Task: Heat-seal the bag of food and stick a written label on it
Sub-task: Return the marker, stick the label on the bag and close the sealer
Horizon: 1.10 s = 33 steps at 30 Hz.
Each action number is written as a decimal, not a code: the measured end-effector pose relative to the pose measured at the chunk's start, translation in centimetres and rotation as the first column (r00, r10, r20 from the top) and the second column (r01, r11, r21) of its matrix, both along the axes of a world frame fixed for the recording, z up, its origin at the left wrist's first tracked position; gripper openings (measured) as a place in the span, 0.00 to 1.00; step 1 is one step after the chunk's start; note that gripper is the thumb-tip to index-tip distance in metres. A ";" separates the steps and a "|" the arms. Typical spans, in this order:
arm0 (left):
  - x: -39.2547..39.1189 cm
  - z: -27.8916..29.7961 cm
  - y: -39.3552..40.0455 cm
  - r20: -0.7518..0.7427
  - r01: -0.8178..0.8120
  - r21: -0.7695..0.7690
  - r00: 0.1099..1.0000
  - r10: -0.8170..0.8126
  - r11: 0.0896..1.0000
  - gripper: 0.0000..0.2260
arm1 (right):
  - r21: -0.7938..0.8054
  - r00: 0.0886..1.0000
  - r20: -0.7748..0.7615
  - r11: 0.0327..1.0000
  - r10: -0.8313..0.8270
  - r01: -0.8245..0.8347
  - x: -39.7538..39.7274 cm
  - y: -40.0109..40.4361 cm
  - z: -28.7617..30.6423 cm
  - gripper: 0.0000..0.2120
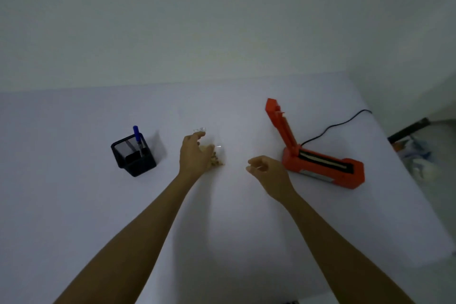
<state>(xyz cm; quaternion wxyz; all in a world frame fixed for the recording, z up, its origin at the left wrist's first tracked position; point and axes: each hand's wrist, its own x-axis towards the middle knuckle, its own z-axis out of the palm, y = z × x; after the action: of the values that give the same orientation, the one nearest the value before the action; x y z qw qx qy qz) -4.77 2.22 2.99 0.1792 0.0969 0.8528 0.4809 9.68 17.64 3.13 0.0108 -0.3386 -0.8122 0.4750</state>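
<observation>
Dim light in here; a plain pale wall (222, 20) rises behind the white table (74, 205), and clutter (414, 155) sits blurred past its right edge

A clear bag of food (218, 155) holding pale yellowish pieces lies on the white table (74, 205), partly hidden. A small white label (199, 129) sits just beyond it. To the right, the orange heat sealer (320, 164) stands with its lid raised, black cord (335, 126) trailing behind.
</observation>
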 end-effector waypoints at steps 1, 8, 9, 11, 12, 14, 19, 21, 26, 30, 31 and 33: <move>0.5 0.6 0.8 -0.009 0.027 0.009 1.000 -0.027 1.000 0.21 | 0.012 0.999 -0.022 1.000 -0.028 0.029 1.3 0.8 0.5 0.06; 5.5 2.8 7.9 -0.093 0.329 -0.089 0.937 -0.337 0.940 0.21 | 0.236 0.850 -0.162 0.817 -0.501 0.527 11.4 10.0 2.8 0.09; 6.5 2.6 8.7 -0.088 0.366 -0.115 0.922 -0.376 0.924 0.22 | 0.257 0.816 -0.157 0.775 -0.556 0.577 12.6 11.4 2.5 0.12; 8.2 2.1 10.0 -0.049 0.415 -0.147 0.903 -0.426 0.898 0.25 | 0.236 0.773 -0.058 0.744 -0.632 0.625 14.2 13.4 1.8 0.20; 9.0 1.8 10.6 -0.024 0.426 -0.157 0.900 -0.435 0.891 0.27 | 0.196 0.761 0.020 0.749 -0.648 0.633 14.8 14.2 1.3 0.24; 10.4 1.5 11.5 0.013 0.438 -0.177 0.896 -0.443 0.881 0.30 | 0.074 0.775 0.114 0.784 -0.621 0.617 15.7 15.4 0.2 0.27; 13.2 1.7 13.1 0.036 0.446 -0.179 0.894 -0.448 0.877 0.36 | -0.051 0.858 0.106 0.859 -0.503 0.510 16.7 17.4 -1.7 0.20; 13.5 1.9 14.0 0.008 0.433 -0.173 0.899 -0.438 0.885 0.38 | -0.073 0.875 0.073 0.872 -0.479 0.483 16.6 18.4 -1.5 0.19; 14.5 2.0 16.3 -0.039 0.359 -0.162 0.929 -0.369 0.919 0.38 | -0.100 0.923 0.048 0.918 -0.381 0.384 15.9 21.6 -1.8 0.18; 14.7 1.4 16.8 -0.079 0.345 -0.220 0.926 -0.369 0.912 0.37 | -0.104 0.943 0.033 0.937 -0.332 0.333 15.1 23.6 -2.0 0.17; 14.7 1.4 17.0 -0.111 0.353 -0.232 0.916 -0.385 0.906 0.37 | -0.114 0.947 0.030 0.940 -0.321 0.323 14.9 24.0 -2.0 0.17; 14.7 1.6 17.4 -0.182 0.385 -0.246 0.883 -0.433 0.889 0.36 | -0.126 0.955 0.025 0.947 -0.295 0.295 14.4 24.7 -2.0 0.16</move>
<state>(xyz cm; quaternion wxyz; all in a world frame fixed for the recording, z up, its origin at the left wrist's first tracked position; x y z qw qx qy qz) 9.96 19.63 4.57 0.1852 0.3122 0.8722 0.3278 24.11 42.37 1.12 0.0577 -0.4574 -0.7202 0.5183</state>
